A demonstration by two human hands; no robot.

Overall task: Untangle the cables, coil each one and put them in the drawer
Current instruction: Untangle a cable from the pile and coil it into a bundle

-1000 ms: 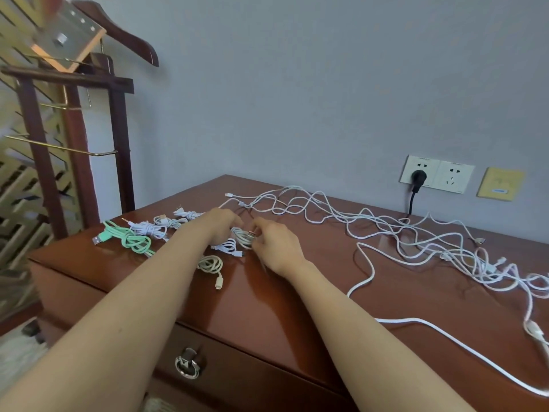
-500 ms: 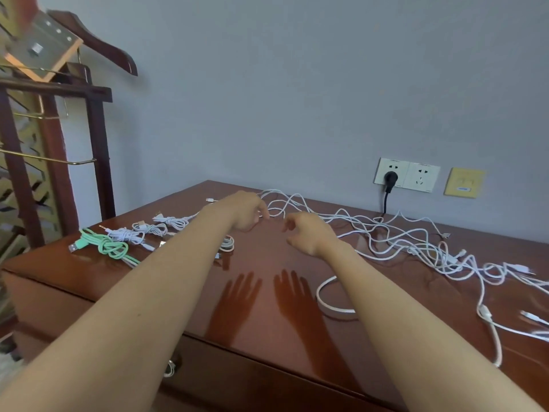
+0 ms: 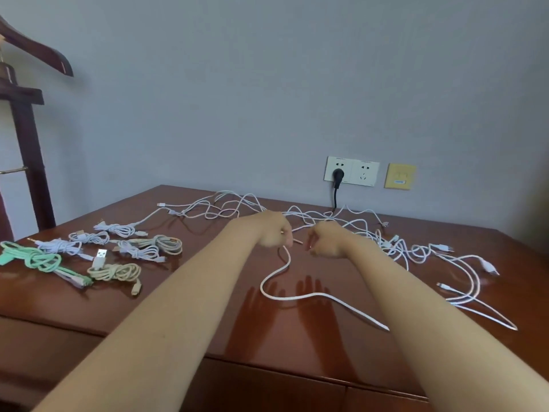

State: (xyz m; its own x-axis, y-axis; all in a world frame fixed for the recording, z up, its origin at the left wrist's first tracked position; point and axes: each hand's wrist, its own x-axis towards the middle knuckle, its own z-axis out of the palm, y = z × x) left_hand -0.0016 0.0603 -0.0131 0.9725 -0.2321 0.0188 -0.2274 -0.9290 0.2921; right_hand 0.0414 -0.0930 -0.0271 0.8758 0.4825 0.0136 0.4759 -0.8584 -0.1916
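My left hand (image 3: 273, 233) is closed on the end of a loose white cable (image 3: 269, 288). The cable hangs from my fist and curves across the dresser top (image 3: 193, 316); its plug tip sticks out toward my right hand (image 3: 326, 240). My right hand hovers just beside it with fingers curled, and I cannot see whether it grips a strand. Behind and right of both hands lies a tangle of white cables (image 3: 395, 248). Several coiled cables lie at the left: a green one (image 3: 38, 260), a beige one (image 3: 116, 272) and white ones (image 3: 142, 251). The drawer front (image 3: 267, 388) below is shut.
A black plug (image 3: 338, 175) sits in the wall socket behind the tangle, beside a yellow plate (image 3: 399, 176). A dark wooden valet stand (image 3: 28, 138) rises at the far left. The dresser's front edge runs just under my forearms.
Both hands left the coiled cables and moved right toward the tangle. My left hand has taken hold of a white cable end, and its slack now loops in front of me.
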